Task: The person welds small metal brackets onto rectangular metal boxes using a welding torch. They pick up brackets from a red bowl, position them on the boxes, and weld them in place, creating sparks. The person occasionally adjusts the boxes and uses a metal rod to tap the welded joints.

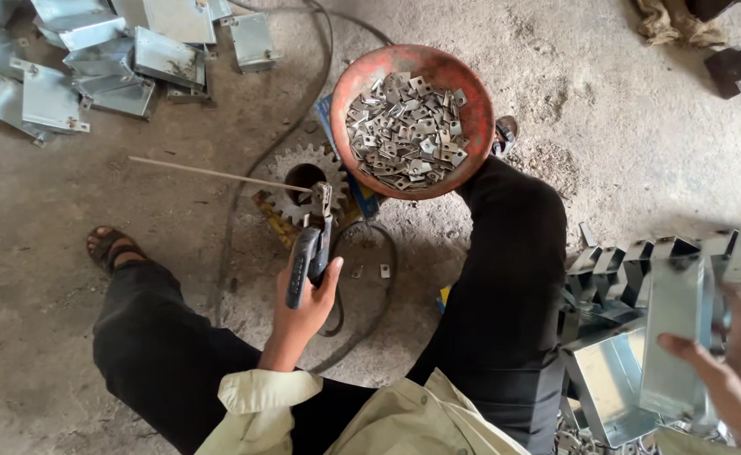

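Observation:
My left hand (305, 305) grips a dark welding electrode holder (309, 257) between my knees. A thin rod (210, 173) is clamped in the holder and points left across the floor. The holder's jaws sit over a grey toothed gear (290, 173) lying flat on the ground. My right hand (729, 371) holds a folded galvanised sheet-metal piece (674, 337) at the far right, above a row of similar pieces (632, 257). An orange-red bowl (370, 72) full of small metal plates (408, 131) rests by my right knee.
A heap of folded sheet-metal parts (101, 63) lies at the top left. A black cable (303, 101) curves across the concrete floor past the gear. Two small metal plates (370, 271) lie near the holder. My sandalled left foot (113, 246) is at the left.

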